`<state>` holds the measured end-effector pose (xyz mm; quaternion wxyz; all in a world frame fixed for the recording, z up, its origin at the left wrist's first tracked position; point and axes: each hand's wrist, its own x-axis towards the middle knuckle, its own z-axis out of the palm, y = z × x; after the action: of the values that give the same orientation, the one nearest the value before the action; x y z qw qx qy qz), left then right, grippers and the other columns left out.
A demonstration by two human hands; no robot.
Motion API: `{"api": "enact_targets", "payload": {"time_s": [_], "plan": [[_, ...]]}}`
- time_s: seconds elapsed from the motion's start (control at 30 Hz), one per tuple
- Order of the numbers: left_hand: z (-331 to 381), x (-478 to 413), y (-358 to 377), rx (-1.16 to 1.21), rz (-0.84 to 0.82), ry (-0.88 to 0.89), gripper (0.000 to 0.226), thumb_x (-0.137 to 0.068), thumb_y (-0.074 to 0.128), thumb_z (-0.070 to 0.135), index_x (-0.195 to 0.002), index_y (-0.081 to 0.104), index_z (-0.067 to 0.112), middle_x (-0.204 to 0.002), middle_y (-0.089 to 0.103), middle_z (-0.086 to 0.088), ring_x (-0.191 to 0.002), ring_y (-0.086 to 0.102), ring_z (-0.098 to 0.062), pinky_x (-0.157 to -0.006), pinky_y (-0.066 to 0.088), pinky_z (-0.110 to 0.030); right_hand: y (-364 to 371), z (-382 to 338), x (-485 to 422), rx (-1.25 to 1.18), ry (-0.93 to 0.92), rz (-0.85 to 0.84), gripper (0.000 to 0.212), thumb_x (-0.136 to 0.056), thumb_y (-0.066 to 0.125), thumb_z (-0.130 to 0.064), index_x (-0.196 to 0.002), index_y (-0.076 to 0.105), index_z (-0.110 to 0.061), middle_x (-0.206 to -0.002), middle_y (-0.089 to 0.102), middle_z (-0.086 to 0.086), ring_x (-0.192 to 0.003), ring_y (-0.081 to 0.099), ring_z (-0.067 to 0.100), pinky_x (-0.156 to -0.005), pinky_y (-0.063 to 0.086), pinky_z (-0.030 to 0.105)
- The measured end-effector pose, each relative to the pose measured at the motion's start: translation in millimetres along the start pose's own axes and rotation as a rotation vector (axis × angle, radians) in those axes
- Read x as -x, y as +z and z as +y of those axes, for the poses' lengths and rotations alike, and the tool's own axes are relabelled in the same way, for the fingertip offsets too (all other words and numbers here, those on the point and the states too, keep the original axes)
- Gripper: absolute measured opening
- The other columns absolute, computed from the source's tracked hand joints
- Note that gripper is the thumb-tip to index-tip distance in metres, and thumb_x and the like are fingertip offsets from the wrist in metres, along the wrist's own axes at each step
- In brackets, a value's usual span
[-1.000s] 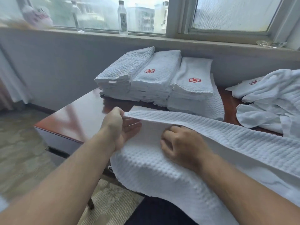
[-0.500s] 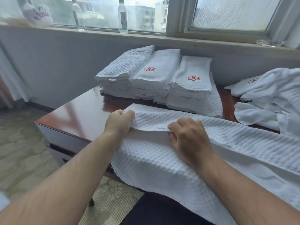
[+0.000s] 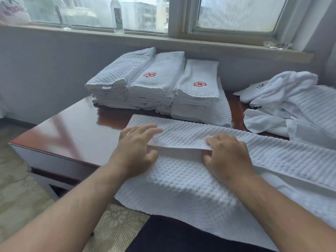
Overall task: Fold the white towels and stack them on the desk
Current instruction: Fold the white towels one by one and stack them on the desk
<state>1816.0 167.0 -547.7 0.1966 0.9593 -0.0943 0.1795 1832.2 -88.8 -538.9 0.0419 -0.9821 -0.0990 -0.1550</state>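
A white waffle-weave towel (image 3: 181,179) lies over the desk's near edge and hangs toward my lap. Its far part is folded back over itself as a long band (image 3: 181,131). My left hand (image 3: 136,150) rests on the band's left end, fingers stretched out straight on top and thumb at the band's near edge; the hand is blurred. My right hand (image 3: 227,157) pinches the band's near edge with curled fingers. At the back of the desk stand three stacks of folded towels (image 3: 156,84), two with a red emblem on top.
The glossy red-brown desk (image 3: 72,128) has its left corner bare. A heap of unfolded white towels (image 3: 291,106) fills the right side. On the window sill stand a clear bottle (image 3: 117,15) and a pink-printed bag (image 3: 12,11). Patterned carpet lies at the lower left.
The folded band has been laid farther onto the desk. My left hand went from gripping the towel's corner to lying on top with straight fingers. My right hand shifted right along the edge.
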Motion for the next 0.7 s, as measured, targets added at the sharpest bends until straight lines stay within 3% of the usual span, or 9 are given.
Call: {"api": "enact_targets", "payload": {"time_s": [0.07,0.2,0.3,0.4,0.5,0.6,0.7], "plan": [[-2.5,-2.2,1.6,-0.056,-0.123,0.062,0.058,-0.082,0.049,0.046,-0.140,0.050,0.046,-0.154,0.040,0.021,-0.142,0.027,-0.003,-0.119,0.007,-0.033,5.5,3.0,5.2,-0.030,-0.010,0.038,0.030,-0.087,0.054,-0.029,-0.110,0.070,-0.019,-0.107,0.068,0.001,-0.101,0.057,0.027,-0.085,0.039,0.040],[-9.1,-9.3,4.7,-0.033,-0.041,0.066,0.032,-0.093,0.059,0.042,-0.123,0.066,0.048,-0.140,0.057,0.020,-0.132,0.046,-0.007,-0.113,0.028,-0.036,10.7,6.6,7.8,-0.135,-0.028,0.082,0.036,-0.087,0.048,-0.024,-0.113,0.072,-0.018,-0.109,0.072,0.000,-0.102,0.059,0.028,-0.088,0.040,0.042],[-8.0,-7.5,4.8,0.015,0.058,0.111,0.020,-0.092,0.066,0.032,-0.107,0.077,0.038,-0.116,0.070,0.018,-0.106,0.062,-0.005,-0.098,0.047,-0.037,13.1,8.3,6.9,-0.182,-0.009,0.084,0.028,-0.089,0.055,-0.020,-0.110,0.072,-0.019,-0.110,0.071,-0.001,-0.104,0.057,0.026,-0.088,0.038,0.040],[-5.8,-5.3,3.0,-0.014,0.063,0.113,0.010,-0.089,0.066,0.027,-0.094,0.075,0.029,-0.102,0.073,0.013,-0.085,0.064,-0.008,-0.085,0.051,-0.036,11.0,14.6,8.6,-0.166,-0.009,0.077,0.035,-0.086,0.058,-0.018,-0.118,0.070,-0.021,-0.120,0.069,-0.002,-0.114,0.054,0.025,-0.095,0.037,0.042],[-2.4,-7.0,0.3,-0.074,-0.014,0.033,0.008,-0.090,0.060,0.030,-0.095,0.066,0.026,-0.110,0.071,0.008,-0.094,0.064,-0.016,-0.093,0.045,-0.039,1.6,40.4,15.7,-0.082,0.084,0.072,0.051,-0.081,0.063,-0.021,-0.131,0.065,-0.023,-0.131,0.065,-0.001,-0.124,0.050,0.028,-0.102,0.037,0.047],[17.5,-10.9,4.6,-0.137,-0.075,-0.016,0.026,-0.090,0.056,0.032,-0.115,0.058,0.026,-0.125,0.062,0.006,-0.113,0.057,-0.019,-0.101,0.037,-0.038,-7.9,68.8,26.0,-0.078,0.183,0.051,0.055,-0.080,0.067,-0.021,-0.135,0.063,-0.023,-0.134,0.064,0.002,-0.123,0.051,0.032,-0.103,0.038,0.051],[69.9,-14.0,23.6,-0.114,-0.120,0.136,0.047,-0.092,0.053,0.036,-0.139,0.048,0.027,-0.144,0.050,0.006,-0.131,0.044,-0.019,-0.110,0.033,-0.039,-16.8,93.6,38.7,-0.073,0.193,0.029,0.058,-0.079,0.071,-0.026,-0.136,0.062,-0.025,-0.140,0.060,0.000,-0.127,0.051,0.031,-0.105,0.037,0.049]]}}
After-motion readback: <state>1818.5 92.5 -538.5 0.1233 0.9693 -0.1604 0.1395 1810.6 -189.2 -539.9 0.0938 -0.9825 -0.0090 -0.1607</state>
